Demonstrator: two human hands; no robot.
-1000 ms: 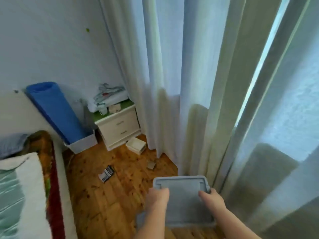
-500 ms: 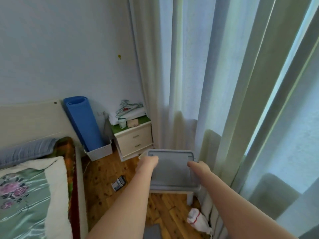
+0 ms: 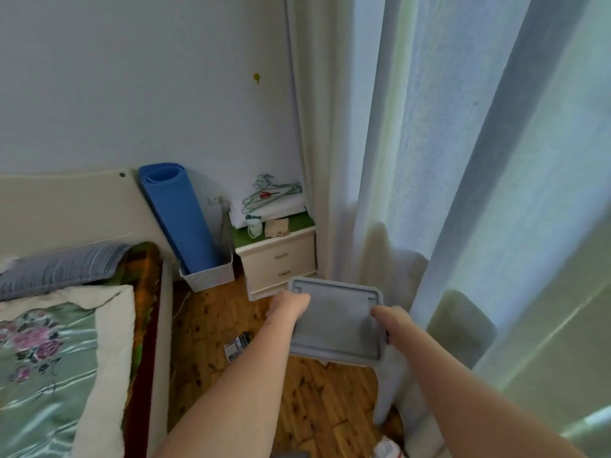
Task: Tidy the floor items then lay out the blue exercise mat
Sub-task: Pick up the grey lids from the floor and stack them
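Mat (image 3: 178,219): rolled in far-left basket (image 3: 211,276), untouched; stool (image 3: 337,322), gripped at its sides by left hand (image 3: 289,307) and right hand (image 3: 391,320), appears newly lifted, so tidying continues.

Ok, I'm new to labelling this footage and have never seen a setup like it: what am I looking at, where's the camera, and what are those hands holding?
There is no machine here. A person wears one wide-angle camera on the head, so the single picture looks forward and down along their own bare arms. The left hand and right hand grip opposite sides of a grey plastic stool. One leg shows beneath it, and I cannot tell whether it touches the wooden floor. A small printed packet lies on that floor. The rolled blue exercise mat stands in a white basket between the bed's headboard and a nightstand carrying wire hangers. Curtains hang on the right.
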